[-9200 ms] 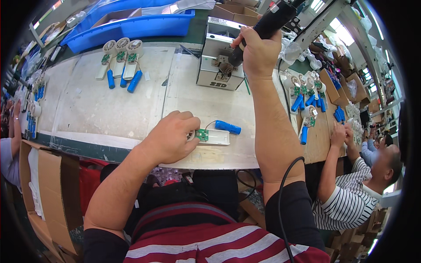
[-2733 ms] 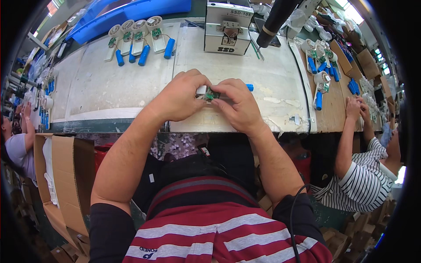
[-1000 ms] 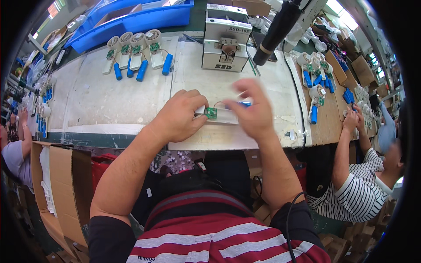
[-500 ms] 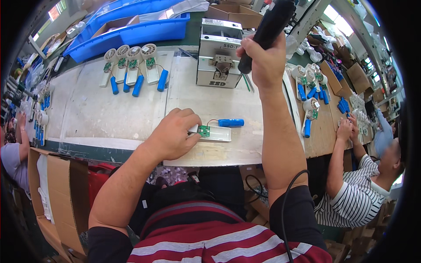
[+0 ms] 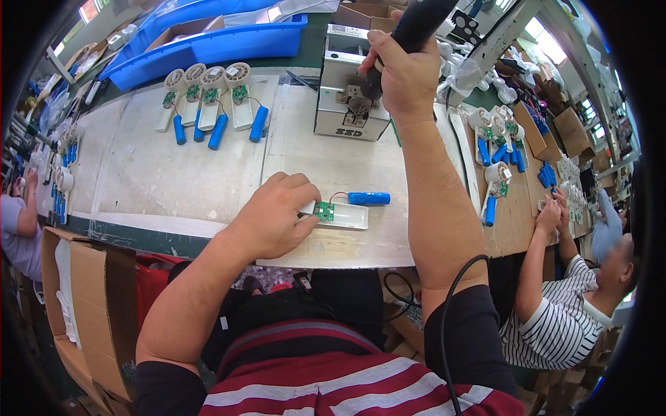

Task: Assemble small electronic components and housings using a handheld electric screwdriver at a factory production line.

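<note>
My left hand (image 5: 279, 213) is closed around the hidden end of a small white fan's housing (image 5: 350, 216), which lies flat near the table's front edge. A green circuit board (image 5: 324, 211) shows beside its fingertips, with a red wire leading to a blue cylindrical battery (image 5: 369, 199) behind the housing. Raised over the table, my right hand (image 5: 409, 78) grips a black electric screwdriver (image 5: 420, 26). The screwdriver's lower end is in front of the metal mechanism on a white and black screw feeder box (image 5: 352, 90); whether they touch, I cannot tell.
Several opened fans with batteries (image 5: 211, 97) stand in a row at the back left, before a blue bin (image 5: 208, 59). More fans (image 5: 498, 132) lie on the right. A co-worker in a striped shirt (image 5: 555, 319) works there. A cardboard box (image 5: 90, 305) stands at lower left.
My right hand has brought the screwdriver down and left, toward the front of the feeder box. My left hand keeps its hold on the fan housing. The whole view has shifted slightly.
</note>
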`<state>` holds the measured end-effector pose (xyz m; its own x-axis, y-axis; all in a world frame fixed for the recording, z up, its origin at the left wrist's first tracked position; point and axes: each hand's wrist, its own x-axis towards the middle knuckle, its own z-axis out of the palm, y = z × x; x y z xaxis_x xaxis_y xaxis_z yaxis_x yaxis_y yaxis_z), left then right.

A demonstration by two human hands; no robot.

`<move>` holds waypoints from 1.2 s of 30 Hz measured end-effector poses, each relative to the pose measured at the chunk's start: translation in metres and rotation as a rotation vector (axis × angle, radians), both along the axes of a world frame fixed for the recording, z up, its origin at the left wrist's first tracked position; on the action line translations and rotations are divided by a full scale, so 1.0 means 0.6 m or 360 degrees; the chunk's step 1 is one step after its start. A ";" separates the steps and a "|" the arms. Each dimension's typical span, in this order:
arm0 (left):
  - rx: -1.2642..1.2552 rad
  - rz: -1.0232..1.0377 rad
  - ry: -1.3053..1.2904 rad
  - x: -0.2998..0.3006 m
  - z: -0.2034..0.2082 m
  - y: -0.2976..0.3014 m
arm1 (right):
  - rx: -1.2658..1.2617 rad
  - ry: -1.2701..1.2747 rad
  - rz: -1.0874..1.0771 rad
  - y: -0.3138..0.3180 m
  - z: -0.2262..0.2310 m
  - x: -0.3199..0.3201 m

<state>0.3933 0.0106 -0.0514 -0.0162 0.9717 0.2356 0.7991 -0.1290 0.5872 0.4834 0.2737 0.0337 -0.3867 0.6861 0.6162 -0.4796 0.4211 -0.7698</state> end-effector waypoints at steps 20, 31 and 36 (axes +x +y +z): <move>0.0016 0.0000 -0.0014 0.000 0.002 0.000 | 0.0105 -0.0169 0.0104 -0.014 -0.021 -0.015; 0.0034 0.0000 0.0001 0.000 0.000 0.001 | 0.0332 0.0150 -0.0393 -0.038 -0.064 -0.021; 0.0009 -0.0007 0.0003 0.000 0.004 -0.001 | 0.0024 -0.0215 -0.0116 -0.016 0.000 -0.013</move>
<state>0.3934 0.0099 -0.0488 -0.0112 0.9704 0.2412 0.7997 -0.1362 0.5848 0.4755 0.2643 0.0337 -0.4160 0.7066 0.5724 -0.3399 0.4630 -0.8186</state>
